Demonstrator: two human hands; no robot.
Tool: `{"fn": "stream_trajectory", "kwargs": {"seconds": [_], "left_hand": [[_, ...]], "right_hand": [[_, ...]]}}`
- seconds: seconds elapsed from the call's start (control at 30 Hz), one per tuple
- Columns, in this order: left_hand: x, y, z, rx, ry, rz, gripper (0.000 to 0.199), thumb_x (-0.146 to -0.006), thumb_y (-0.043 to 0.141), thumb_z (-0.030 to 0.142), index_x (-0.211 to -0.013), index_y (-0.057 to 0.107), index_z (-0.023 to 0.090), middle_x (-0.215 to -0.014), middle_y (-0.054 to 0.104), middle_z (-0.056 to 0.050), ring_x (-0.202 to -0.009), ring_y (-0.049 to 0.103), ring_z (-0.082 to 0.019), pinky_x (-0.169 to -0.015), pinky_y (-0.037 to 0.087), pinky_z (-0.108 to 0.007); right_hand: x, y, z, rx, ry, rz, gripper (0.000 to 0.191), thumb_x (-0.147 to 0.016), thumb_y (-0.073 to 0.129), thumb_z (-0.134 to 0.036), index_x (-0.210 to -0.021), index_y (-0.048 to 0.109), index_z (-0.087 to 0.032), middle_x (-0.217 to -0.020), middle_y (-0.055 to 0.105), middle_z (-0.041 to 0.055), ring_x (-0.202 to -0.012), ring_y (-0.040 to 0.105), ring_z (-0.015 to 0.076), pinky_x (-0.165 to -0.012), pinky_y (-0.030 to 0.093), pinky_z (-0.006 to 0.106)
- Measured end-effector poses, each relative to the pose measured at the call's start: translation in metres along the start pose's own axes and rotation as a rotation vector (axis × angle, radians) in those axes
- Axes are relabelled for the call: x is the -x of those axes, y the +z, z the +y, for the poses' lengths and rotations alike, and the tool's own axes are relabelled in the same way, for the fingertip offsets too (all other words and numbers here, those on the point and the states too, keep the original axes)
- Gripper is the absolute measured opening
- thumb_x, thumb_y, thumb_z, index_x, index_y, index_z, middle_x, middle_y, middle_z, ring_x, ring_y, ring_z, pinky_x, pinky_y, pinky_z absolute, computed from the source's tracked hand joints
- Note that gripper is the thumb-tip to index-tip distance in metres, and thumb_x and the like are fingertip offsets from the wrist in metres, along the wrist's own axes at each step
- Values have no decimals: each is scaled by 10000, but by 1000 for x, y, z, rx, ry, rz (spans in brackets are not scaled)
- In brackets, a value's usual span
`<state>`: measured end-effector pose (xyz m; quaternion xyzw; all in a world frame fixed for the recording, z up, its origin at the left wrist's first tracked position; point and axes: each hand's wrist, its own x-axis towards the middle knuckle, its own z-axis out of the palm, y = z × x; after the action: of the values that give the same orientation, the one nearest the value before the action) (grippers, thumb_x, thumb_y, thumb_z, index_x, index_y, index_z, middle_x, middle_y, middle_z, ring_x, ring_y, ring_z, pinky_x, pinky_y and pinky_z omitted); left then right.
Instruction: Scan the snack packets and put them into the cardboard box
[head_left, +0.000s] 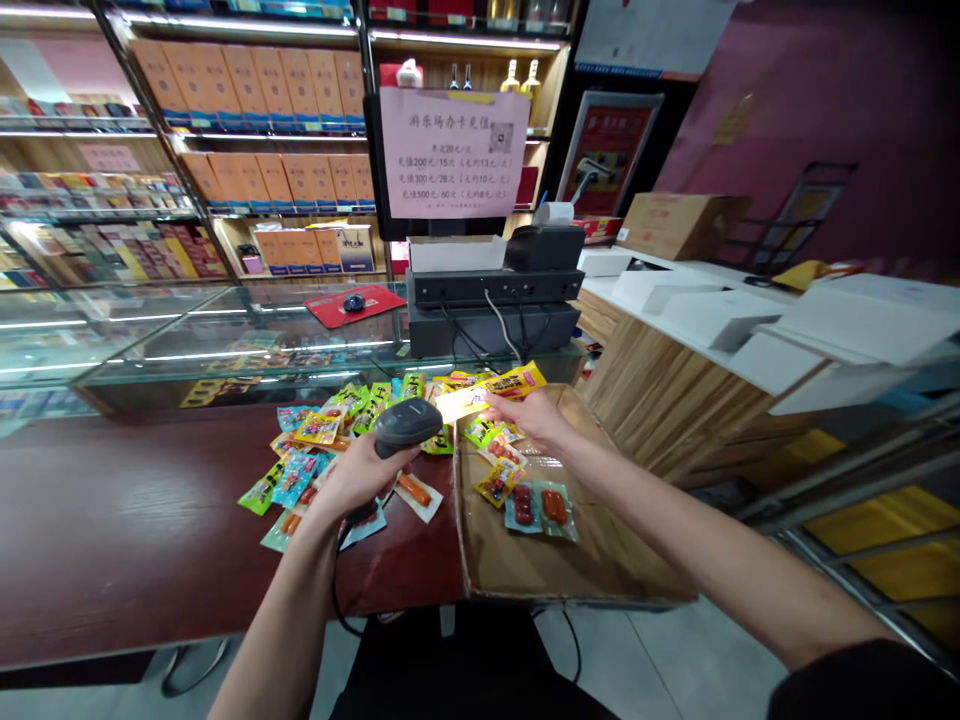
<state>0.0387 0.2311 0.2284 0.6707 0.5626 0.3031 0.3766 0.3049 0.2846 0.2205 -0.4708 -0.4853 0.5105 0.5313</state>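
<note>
My left hand (365,475) is wrapped round the handle of a black barcode scanner (407,424), whose head points right. A bright patch of light falls on a yellow snack packet (517,380), pinched by its near side in my right hand (534,418). Around and behind the scanner lies a pile of small snack packets (367,405) in green, yellow and blue on the dark red tabletop (150,510). Several more packets, among them a clear-fronted sausage packet (555,508), lie in the shallow cardboard box (600,560) below my right hand.
Behind the pile stand a black cash drawer and receipt printer (544,245), with cables hanging down. A monitor back bears a pink price sign (454,155). The glass counter (187,340) carries a red mouse pad (354,305). White boxes (697,310) cover the right counter.
</note>
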Motion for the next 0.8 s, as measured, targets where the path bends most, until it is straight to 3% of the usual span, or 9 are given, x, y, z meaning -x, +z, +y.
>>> {"fn": "stream_trajectory", "kwargs": {"seconds": [0.27,0.57,0.8], "left_hand": [[1,2,3,40,-20,-33,344,-732,608,484,-823,646,155,-467,512,29,-421,421,-111,-471,360,-231],[-3,3,2,14,-6,-53,385,-742,583,541,-742,609,156,-454,493,28,-412,437,-121,-463,359,-237],[-11,4,6,11,87,7,393,-707,633,482,-903,682,146,-713,652,-34,-661,581,-177,-630,450,-268]], "right_hand": [[2,-1,-3,-46,37,-34,300,-633,819,-309,-867,703,-160,-975,732,68,-819,692,190,-728,598,291],[0,-4,0,-3,13,20,352,-608,831,-352,-855,694,-142,-952,731,77,-766,692,183,-712,597,302],[3,-3,-4,-91,11,-48,267,-647,813,-266,-875,707,-178,-998,729,48,-858,693,187,-751,607,285]]}}
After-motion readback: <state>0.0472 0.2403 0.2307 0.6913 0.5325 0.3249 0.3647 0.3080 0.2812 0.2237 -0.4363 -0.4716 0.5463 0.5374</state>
